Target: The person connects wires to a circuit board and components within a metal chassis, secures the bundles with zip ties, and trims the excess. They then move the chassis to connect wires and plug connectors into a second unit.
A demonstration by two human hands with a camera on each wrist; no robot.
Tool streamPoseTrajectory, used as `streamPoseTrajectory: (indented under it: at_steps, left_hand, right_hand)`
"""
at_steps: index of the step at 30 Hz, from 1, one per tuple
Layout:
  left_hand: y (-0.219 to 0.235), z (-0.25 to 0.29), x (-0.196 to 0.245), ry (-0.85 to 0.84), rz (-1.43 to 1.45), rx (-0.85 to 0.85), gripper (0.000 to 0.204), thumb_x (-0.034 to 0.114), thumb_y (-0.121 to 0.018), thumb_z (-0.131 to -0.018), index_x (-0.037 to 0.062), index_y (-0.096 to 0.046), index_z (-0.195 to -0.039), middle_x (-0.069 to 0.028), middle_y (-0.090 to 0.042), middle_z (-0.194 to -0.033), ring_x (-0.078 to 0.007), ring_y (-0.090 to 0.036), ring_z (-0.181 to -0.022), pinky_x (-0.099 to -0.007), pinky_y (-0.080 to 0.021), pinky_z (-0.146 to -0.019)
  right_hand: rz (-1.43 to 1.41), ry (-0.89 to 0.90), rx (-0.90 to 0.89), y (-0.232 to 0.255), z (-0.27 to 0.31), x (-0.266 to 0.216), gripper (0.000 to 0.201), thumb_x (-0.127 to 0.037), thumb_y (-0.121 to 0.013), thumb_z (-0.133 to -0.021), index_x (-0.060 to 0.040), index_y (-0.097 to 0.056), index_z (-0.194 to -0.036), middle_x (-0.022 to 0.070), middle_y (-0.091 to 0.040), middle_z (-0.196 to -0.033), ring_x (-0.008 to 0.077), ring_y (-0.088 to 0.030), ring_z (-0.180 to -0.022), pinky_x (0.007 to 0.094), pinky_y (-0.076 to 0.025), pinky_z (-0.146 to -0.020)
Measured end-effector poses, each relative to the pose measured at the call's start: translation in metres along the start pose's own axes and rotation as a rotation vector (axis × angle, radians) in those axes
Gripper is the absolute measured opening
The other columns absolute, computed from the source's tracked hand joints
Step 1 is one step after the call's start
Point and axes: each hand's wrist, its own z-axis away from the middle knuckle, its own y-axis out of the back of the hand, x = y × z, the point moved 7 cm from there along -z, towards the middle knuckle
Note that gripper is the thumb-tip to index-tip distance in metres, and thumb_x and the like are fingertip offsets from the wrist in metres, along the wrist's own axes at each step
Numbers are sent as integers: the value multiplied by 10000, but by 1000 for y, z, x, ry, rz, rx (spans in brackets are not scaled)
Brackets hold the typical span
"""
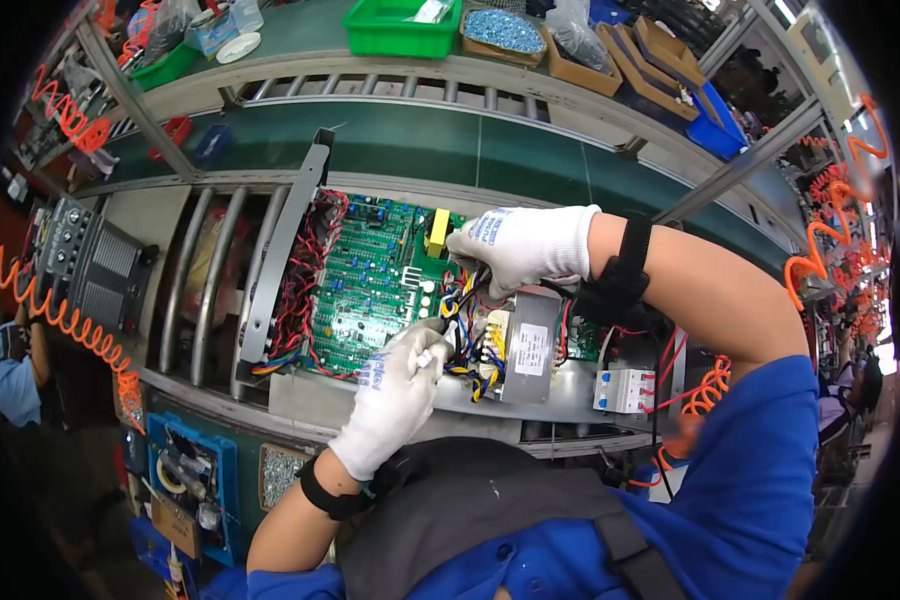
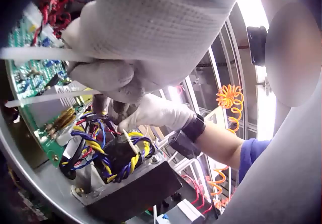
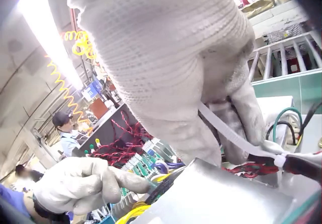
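An open metal chassis (image 1: 560, 400) holds a green circuit board (image 1: 365, 285), a grey transformer (image 1: 532, 348) and twisted yellow and blue wires (image 2: 110, 153). My gloved left hand (image 1: 428, 345) is low in front of the wires, and its curled fingers pinch thin white cable ties (image 2: 40, 55). Above the wires, my gloved right hand (image 1: 470, 255) pinches the tail of a white cable tie (image 3: 226, 131). That tie's head (image 3: 279, 159) sits on a black and red wire bundle. The two hands are close together over the wiring.
A white circuit breaker (image 1: 622, 388) is mounted at the chassis's right end. Metal rollers (image 1: 210, 270) lie to its left, and a grey unit (image 1: 80, 265) beyond them. Bins, one green (image 1: 400, 25), line the back shelf. Orange coiled hoses (image 1: 60, 315) hang about. Another person (image 3: 63, 123) stands opposite.
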Motion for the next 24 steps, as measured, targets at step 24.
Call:
streamPoseTrajectory:
  at_steps: [24]
  left_hand:
    - [0, -26, 8, -53, -47, -73, 82, 46, -467, -945, 6, -537, -931, -81, -533, -905, -169, -483, -851, -299, -412, -803]
  right_hand:
    - [343, 245, 127, -11, -14, 1, 342, -285, -743, -660, -101, -642, -929, 93, -605, -941, 297, -634, -911, 428, -495, -781]
